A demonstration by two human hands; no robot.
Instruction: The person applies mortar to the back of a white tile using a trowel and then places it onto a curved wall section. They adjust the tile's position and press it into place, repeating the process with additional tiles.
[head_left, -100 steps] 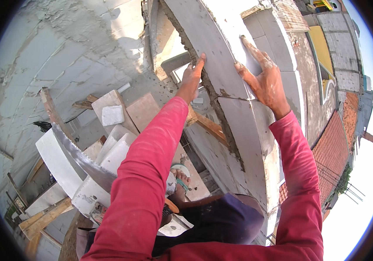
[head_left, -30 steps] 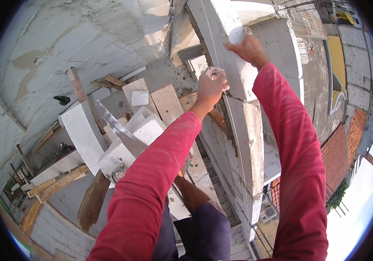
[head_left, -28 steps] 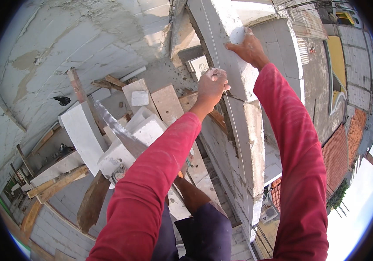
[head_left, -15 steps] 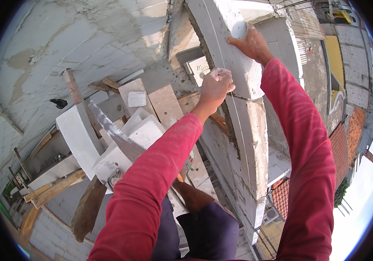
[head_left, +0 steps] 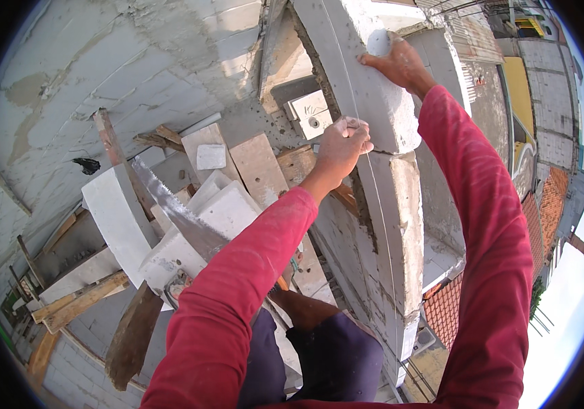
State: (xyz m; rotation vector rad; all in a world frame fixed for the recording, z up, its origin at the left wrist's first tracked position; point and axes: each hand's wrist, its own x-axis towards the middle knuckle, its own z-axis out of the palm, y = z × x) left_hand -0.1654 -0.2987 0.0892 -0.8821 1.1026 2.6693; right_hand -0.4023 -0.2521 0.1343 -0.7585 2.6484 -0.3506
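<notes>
A thin white string (head_left: 382,211) runs along the top of a pale block wall (head_left: 391,194), and my left hand (head_left: 342,146) pinches it with closed fingers. That hand is beside the wall's inner edge, just short of the joint between two blocks. Farther along, my right hand (head_left: 401,66) rests on the far pale block (head_left: 367,102). Its thumb is stretched across the top and its fingers lie toward the outer edge, their tips partly hidden. Both arms wear red sleeves.
A toothed handsaw (head_left: 176,208) lies on white blocks (head_left: 227,215) at left, partly behind my left sleeve. Planks (head_left: 258,167) and timber pieces (head_left: 84,300) lie around it. Beyond the wall, tiled roofs (head_left: 442,317) sit far below. My knee (head_left: 336,351) is close to the wall.
My left hand has lowered slightly toward the string and its fingers have shifted. My right hand stays on the block. The whole view has shifted a little.
</notes>
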